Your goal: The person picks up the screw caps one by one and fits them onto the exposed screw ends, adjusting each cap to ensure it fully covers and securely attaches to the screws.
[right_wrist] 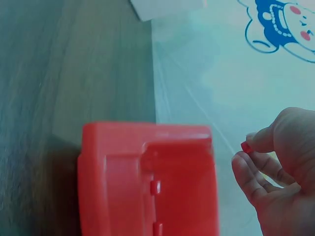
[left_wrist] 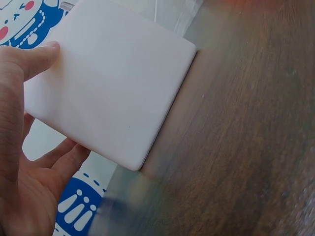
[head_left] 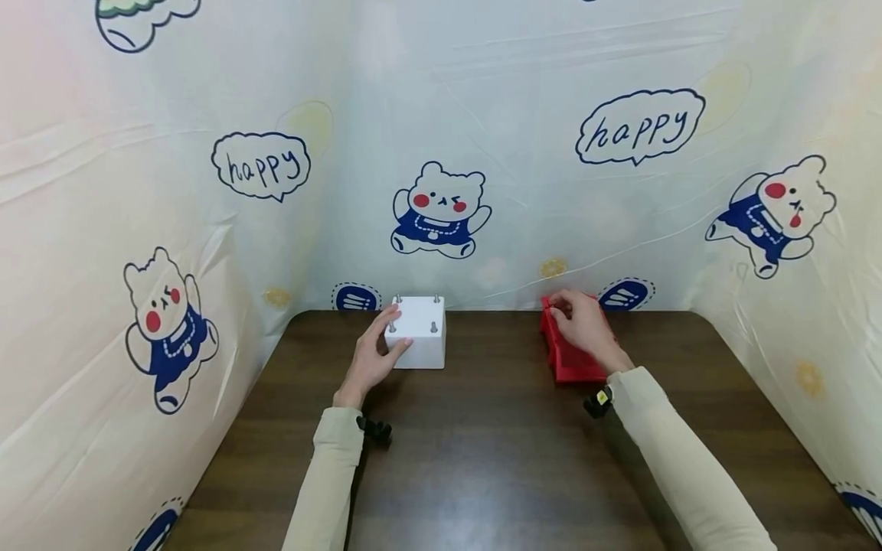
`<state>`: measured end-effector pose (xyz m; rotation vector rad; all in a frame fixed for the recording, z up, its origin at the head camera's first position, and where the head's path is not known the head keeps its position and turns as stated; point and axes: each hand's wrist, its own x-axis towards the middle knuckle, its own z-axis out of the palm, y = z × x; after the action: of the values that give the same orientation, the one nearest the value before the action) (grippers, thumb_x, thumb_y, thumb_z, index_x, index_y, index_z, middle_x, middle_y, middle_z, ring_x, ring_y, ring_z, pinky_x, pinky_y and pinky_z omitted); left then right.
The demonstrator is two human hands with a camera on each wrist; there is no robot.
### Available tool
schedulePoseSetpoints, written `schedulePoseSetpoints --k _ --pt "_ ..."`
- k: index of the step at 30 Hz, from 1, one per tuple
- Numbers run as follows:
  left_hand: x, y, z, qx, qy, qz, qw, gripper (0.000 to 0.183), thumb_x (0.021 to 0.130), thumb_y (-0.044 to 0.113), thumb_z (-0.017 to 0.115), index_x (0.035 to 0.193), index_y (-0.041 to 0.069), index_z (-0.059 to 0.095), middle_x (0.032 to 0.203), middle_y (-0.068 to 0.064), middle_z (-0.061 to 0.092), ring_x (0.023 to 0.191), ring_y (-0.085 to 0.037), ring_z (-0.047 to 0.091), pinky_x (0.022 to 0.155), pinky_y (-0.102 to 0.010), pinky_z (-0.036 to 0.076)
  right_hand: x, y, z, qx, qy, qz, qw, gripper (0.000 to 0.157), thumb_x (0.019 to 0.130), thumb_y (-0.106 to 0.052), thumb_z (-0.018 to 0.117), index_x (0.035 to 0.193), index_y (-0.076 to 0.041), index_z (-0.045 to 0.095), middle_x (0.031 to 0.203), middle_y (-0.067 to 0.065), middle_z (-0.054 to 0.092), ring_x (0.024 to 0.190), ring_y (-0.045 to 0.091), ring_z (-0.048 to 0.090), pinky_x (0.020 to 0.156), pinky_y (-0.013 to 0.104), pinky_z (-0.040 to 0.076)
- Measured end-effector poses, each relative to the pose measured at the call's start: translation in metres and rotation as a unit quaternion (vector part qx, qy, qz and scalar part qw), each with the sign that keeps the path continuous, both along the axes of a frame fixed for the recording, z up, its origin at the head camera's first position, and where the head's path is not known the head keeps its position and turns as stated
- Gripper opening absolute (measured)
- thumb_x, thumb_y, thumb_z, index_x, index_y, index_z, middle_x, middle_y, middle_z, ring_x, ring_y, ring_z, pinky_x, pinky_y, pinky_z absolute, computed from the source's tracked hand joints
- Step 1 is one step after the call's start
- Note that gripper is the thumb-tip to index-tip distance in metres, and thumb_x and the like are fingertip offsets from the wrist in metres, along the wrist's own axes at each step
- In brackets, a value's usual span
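A white box [head_left: 422,348] stands near the table's back edge, with metal bolts [head_left: 434,327] upright near the corners of its top. My left hand [head_left: 372,356] grips its left part, thumb against the near face and fingers around the far side. In the left wrist view the smooth face of the white box [left_wrist: 118,88] fills the middle. To the right sits a red plastic bin [head_left: 577,367], open at the top. Over it, my right hand [head_left: 584,325] pinches a small red piece [right_wrist: 245,146] between thumb and fingertips; its exact kind cannot be made out.
The dark wooden table [head_left: 475,459] runs up to a pale printed curtain [head_left: 524,229], which hangs at the back and both sides. Small red pegs [right_wrist: 155,187] show inside the bin. A gap of bare table separates box and bin.
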<state>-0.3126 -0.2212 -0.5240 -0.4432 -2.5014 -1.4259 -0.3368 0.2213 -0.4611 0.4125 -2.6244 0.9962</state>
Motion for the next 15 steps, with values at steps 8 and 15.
schedulePoseSetpoints --k 8,15 --pt "0.0 0.001 0.004 0.006 0.0 0.002 1.0 0.061 0.102 0.039 0.075 0.157 0.028 0.052 0.174 0.008 0.034 0.16 -0.032 0.033 0.11 -0.068 0.048 -0.002 -0.011 0.01 -0.036 0.017 0.035 0.999 0.014 0.101 -0.004 0.07 0.114 -0.002 0.074 0.11 0.019 0.074 0.096 0.034 0.07 0.091 0.055 0.062" --pt "0.001 0.0 0.001 -0.005 0.001 0.001 1.0 0.061 0.103 0.037 0.074 0.158 0.027 0.05 0.175 0.007 0.032 0.161 -0.031 0.031 0.114 -0.067 0.046 0.002 -0.018 0.011 -0.048 -0.032 0.037 0.998 0.018 0.103 -0.008 0.07 0.121 -0.006 0.071 0.116 0.016 0.073 0.1 0.031 0.07 0.094 0.053 0.063"
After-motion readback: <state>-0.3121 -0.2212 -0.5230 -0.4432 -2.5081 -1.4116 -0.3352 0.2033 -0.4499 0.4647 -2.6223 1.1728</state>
